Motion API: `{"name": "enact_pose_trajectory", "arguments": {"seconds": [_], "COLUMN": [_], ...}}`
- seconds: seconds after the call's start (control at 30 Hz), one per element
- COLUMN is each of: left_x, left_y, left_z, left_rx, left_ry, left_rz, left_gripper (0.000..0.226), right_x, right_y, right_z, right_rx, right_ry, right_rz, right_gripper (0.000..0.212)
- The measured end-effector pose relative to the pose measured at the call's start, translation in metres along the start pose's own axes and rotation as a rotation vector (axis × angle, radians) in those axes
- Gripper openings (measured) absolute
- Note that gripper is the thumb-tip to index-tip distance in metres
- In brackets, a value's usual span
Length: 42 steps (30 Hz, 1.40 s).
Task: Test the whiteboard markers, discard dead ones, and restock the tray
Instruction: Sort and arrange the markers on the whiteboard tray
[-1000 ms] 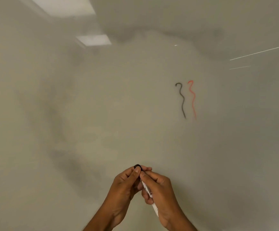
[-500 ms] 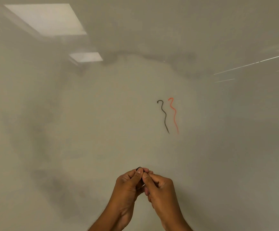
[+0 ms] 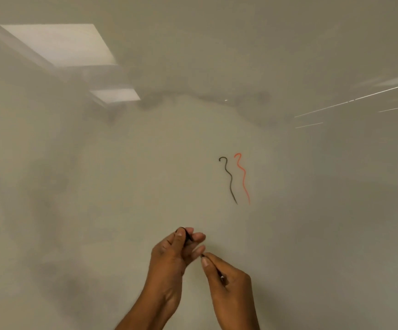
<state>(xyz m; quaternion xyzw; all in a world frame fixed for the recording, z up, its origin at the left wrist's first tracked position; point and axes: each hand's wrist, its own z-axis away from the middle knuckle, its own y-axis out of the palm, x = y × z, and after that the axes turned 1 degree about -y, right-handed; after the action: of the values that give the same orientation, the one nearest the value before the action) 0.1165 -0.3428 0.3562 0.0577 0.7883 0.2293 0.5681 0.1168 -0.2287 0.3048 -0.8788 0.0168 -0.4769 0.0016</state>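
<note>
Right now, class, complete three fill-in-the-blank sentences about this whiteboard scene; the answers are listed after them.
1. The whiteboard shows ____ squiggles.
2. The black squiggle lies to the ____ of the red squiggle.
3. The left hand pinches a ____ cap; the right hand holds the marker.
Missing words: two; left; black.

The right hand (image 3: pixel 229 287) hides most of the marker (image 3: pixel 221 278); the left hand (image 3: pixel 169 258), its cap (image 3: pixel 188 235).

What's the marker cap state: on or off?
Off. The left hand pinches the black cap, held apart from the marker in the right hand.
</note>
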Motion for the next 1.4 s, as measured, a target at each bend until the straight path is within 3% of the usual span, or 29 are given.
{"name": "enact_pose_trajectory", "arguments": {"seconds": [0.13,0.23,0.33,0.4,0.47,0.53,0.6,0.77,1.0,1.2,1.4], "left_x": [-0.019,-0.024,-0.027,-0.029,-0.031,-0.033,-0.032,-0.022,-0.017,-0.015,-0.013], "left_y": [-0.005,-0.007,-0.012,-0.017,-0.024,-0.031,-0.036,-0.044,-0.046,-0.047,-0.047], "left_z": [-0.01,-0.019,-0.036,-0.052,-0.068,-0.085,-0.099,-0.127,-0.138,-0.14,-0.144], "left_rx": [-0.036,-0.068,-0.086,-0.075,-0.047,-0.024,-0.013,0.029,-0.014,-0.037,-0.054], "left_ry": [0.372,0.691,0.815,0.853,0.915,0.968,1.01,1.168,1.272,1.316,1.339], "left_rz": [-0.273,-0.545,-0.631,-0.712,-0.806,-0.894,-0.987,-1.178,-1.226,-1.247,-1.263], "left_gripper": [0.029,0.027,0.033,0.038,0.044,0.046,0.042,0.029,0.038,0.037,0.036], "right_x": [-0.002,0.009,0.029,0.039,0.046,0.052,0.058,0.062,0.059,0.035,-0.006], "right_y": [-0.009,-0.018,-0.03,-0.038,-0.044,-0.046,-0.044,-0.023,-0.002,0.002,-0.008], "right_z": [-0.01,-0.025,-0.039,-0.048,-0.059,-0.069,-0.078,-0.101,-0.141,-0.156,-0.121], "right_rx": [0.052,0.087,0.055,0.092,0.147,0.192,0.177,-0.091,-0.222,-0.338,-0.327], "right_ry": [0.09,0.08,0.011,0.083,0.159,0.132,0.042,-0.25,-0.414,-0.488,-0.439], "right_rz": [-0.083,-0.235,-0.429,-0.7,-0.976,-1.049,-0.895,-0.267,-0.021,0.066,0.148], "right_gripper": [0.02,0.04,0.032,0.028,0.032,0.037,0.031,0.034,0.003,0.004,0.012]}}
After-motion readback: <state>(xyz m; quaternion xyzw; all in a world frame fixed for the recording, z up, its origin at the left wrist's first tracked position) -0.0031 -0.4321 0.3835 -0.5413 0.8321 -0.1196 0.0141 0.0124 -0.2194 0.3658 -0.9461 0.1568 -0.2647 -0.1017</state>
